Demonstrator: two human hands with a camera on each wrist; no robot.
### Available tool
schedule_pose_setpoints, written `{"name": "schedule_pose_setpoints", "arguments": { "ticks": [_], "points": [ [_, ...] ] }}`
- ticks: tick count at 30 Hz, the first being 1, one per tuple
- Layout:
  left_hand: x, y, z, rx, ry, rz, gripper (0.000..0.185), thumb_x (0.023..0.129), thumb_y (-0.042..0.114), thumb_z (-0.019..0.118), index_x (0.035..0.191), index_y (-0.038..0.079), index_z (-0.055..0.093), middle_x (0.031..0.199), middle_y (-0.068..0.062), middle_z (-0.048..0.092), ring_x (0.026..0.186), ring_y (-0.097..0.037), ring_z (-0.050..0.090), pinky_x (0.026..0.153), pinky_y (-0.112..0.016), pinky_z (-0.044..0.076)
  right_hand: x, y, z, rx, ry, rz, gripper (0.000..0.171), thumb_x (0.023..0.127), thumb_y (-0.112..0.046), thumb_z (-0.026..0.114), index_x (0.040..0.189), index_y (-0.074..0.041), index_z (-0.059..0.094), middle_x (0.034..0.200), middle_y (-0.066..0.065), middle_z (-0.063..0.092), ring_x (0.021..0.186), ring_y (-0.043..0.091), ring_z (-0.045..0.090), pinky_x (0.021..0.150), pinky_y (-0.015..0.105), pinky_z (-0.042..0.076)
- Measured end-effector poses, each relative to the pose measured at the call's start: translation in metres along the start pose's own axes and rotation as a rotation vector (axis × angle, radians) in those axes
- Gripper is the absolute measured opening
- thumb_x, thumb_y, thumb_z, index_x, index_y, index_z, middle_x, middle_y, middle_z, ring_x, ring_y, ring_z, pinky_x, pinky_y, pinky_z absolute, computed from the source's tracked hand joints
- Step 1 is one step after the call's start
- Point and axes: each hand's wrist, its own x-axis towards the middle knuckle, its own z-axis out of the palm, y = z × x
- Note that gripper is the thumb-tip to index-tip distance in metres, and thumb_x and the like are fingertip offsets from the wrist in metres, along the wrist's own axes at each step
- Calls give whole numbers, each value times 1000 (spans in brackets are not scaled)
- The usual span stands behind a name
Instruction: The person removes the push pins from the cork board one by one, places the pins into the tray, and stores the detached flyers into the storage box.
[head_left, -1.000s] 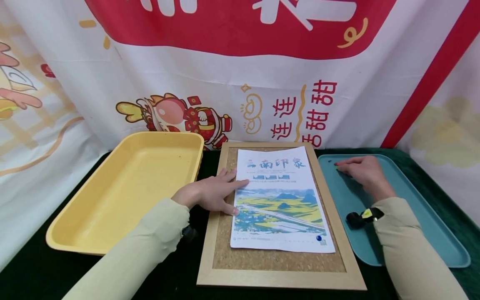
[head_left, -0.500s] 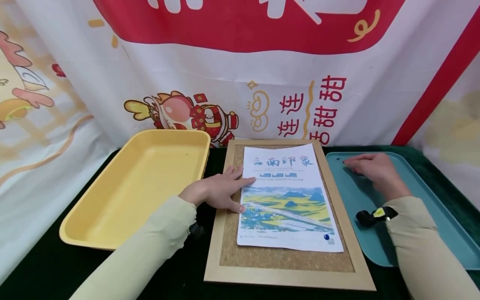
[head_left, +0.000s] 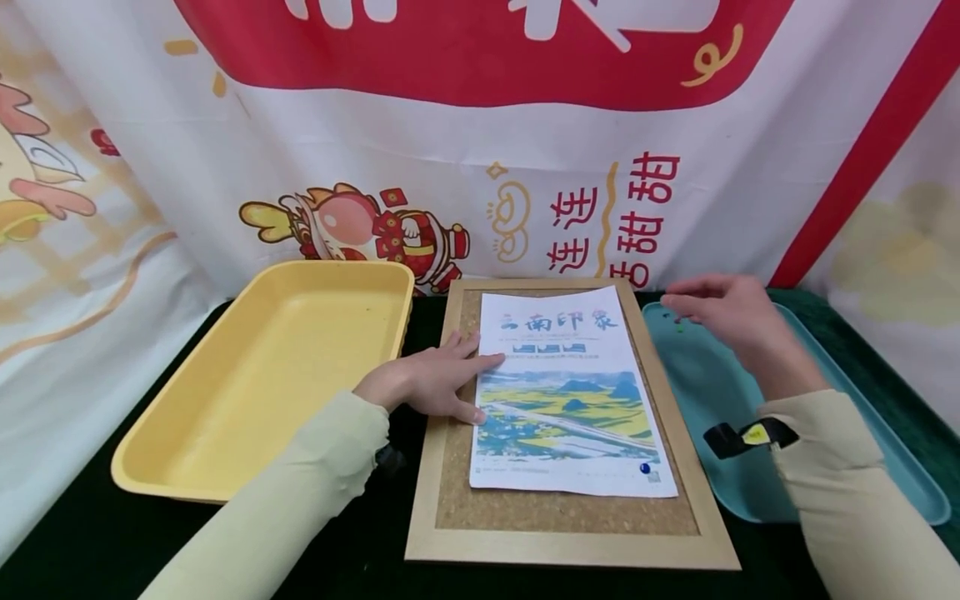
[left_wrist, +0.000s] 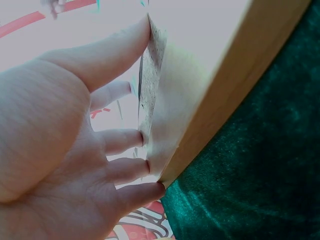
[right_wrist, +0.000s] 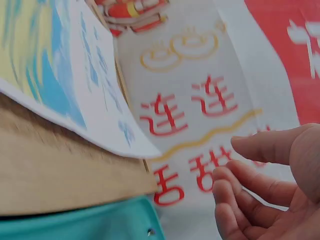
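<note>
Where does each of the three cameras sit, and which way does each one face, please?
Head: worn on the head, looking forward and down at the cork board, poster, yellow tray and teal tray; both sleeves, left hand and right hand show.
Left wrist: below the left palm, looking along fingers lying on the board's frame and the green cloth.
Right wrist: low beside the board, facing the banner; loosely curled fingers show.
Shared: board, poster, banner.
</note>
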Motion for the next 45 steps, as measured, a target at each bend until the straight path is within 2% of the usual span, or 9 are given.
{"name": "schedule_pose_setpoints", "arguments": {
  "ticks": [4, 12, 19, 25, 28, 36, 40, 45],
  "points": [
    [-1, 0, 0, -6, 0, 1, 88, 100, 48, 71, 171, 34, 22, 181, -9, -7, 167, -38, -12, 134, -62, 7, -13, -10, 5, -15, -41, -48, 55, 105, -43, 65, 148, -9, 59, 152, 20, 54, 131, 33, 49, 104, 49, 48],
    [-2, -1, 0, -4, 0, 8, 88, 100, 47, 71, 171, 33, 22, 181, -10, -7, 167, -38, -12, 133, -63, 7, -39, -5, 12, -58, -137, -80, 50, 104, -40, 68, 145, -12, 63, 146, 17, 61, 127, 32, 56, 106, 53, 50],
    [0, -2, 1, -12, 3, 10, 88, 100, 47, 72, 171, 33, 22, 181, -10, -7, 167, -38, -12, 133, -63, 8, -57, 6, 18, -122, -188, -88, 42, 103, -32, 72, 139, -12, 69, 134, 14, 70, 115, 26, 62, 95, 38, 54],
    [1, -2, 1, -13, 5, 10, 87, 100, 46, 72, 171, 33, 22, 181, -10, -8, 167, -38, -12, 133, -63, 7, -69, 18, 22, -119, -360, -135, 38, 99, -29, 77, 131, -9, 74, 118, 7, 77, 101, 22, 66, 84, 32, 56],
    [0, -2, 1, -10, 3, 9, 88, 100, 47, 72, 171, 34, 22, 181, -10, -8, 167, -38, -12, 133, -63, 7, -74, 23, 23, -92, -449, -137, 38, 97, -25, 79, 131, -7, 74, 116, 5, 78, 99, 22, 67, 82, 29, 57],
    [-1, -2, 1, -10, 0, 11, 88, 100, 46, 71, 171, 34, 21, 180, -10, -9, 167, -38, -13, 134, -62, 7, -78, 34, 24, -23, -625, -140, 37, 96, -16, 80, 129, -2, 73, 114, 9, 77, 93, 23, 68, 78, 25, 59],
    [-2, -1, 0, -8, -4, 10, 88, 101, 47, 71, 171, 34, 20, 180, -10, -9, 167, -38, -13, 134, -61, 7, -78, 37, 27, -10, -683, -160, 34, 95, -13, 79, 127, -3, 75, 109, 10, 76, 88, 21, 68, 77, 25, 59],
    [-3, 0, -1, -11, -7, 10, 88, 101, 46, 71, 171, 33, 20, 180, -10, -9, 166, -38, -14, 134, -61, 6, -78, 37, 30, -49, -703, -196, 25, 94, -13, 81, 118, -7, 79, 98, 10, 74, 83, 19, 66, 72, 25, 56]
  ]
}}
